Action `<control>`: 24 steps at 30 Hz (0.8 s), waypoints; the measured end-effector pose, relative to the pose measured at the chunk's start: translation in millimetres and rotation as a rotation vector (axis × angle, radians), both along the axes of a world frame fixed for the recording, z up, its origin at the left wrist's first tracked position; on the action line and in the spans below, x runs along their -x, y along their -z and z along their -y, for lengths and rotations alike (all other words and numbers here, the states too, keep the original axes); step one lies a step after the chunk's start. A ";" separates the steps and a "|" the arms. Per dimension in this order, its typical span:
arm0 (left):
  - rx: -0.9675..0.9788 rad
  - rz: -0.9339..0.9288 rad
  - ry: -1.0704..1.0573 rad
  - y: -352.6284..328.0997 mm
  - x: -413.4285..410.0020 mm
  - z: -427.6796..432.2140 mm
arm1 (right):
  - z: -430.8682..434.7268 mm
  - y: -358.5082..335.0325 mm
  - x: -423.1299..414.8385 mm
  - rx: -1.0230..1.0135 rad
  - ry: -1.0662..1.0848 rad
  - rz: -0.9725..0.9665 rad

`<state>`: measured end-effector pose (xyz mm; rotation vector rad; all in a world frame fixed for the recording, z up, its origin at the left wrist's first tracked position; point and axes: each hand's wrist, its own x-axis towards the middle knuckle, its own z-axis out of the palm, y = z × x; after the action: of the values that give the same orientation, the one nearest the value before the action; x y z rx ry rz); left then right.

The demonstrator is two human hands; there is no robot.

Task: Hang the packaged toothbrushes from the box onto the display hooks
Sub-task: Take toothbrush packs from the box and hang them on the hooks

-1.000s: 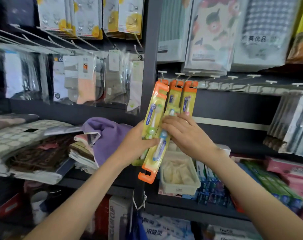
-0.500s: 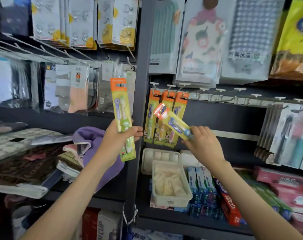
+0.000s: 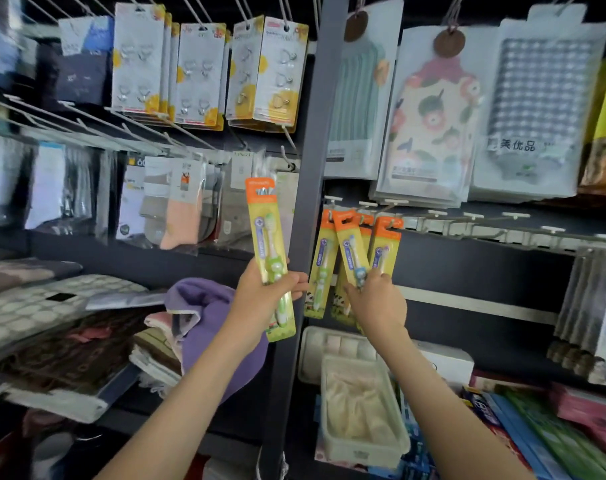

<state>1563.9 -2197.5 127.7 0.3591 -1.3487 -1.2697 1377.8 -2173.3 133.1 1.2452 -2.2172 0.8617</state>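
While a soft purple cloth [image 3: 204, 306] is lying bunched just left of it, the left hand [image 3: 260, 292] is curling fingers and thumb round the lower half of a green toothbrush pack [image 3: 268, 251], holding it upright: a long, stiff yellow card with an orange top and a glossy clear blister. Right of that hand, matching hung packs [image 3: 320, 268] are dangling from thin wire display hooks [image 3: 391, 221], so part of the job looks done. The right hand [image 3: 374, 299] is pinching a blue toothbrush pack [image 3: 351, 251] low down, tilting its punched orange top toward the hooks above its fingers; whether it is threaded yet I cannot tell. Farther right, bare hooks [image 3: 473, 216] are waiting, and the two held packs seem left to hang.
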 end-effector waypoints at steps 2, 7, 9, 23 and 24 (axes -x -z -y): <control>0.004 0.010 0.004 -0.2 0.1 0.8 | 2.2 3.5 -3.7 0.019 -0.005 -0.002; 0.010 -0.008 0.036 1.2 -1.8 0.4 | 2.4 15.8 -8.9 0.061 -0.028 0.025; 0.009 -0.019 0.043 3.6 -1.7 -0.1 | 0.4 21.4 -7.1 0.078 -0.041 0.077; 0.089 0.156 0.040 6.6 -9.1 -5.6 | -5.5 19.1 -2.0 0.115 -0.085 0.133; 0.098 0.204 0.049 7.7 -10.0 -7.0 | -11.9 19.3 -3.5 0.190 -0.114 -0.001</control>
<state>1573.9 -2190.5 120.0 0.3972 -1.5955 -1.2277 1381.2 -2161.4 113.7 1.2890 -2.0249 1.0883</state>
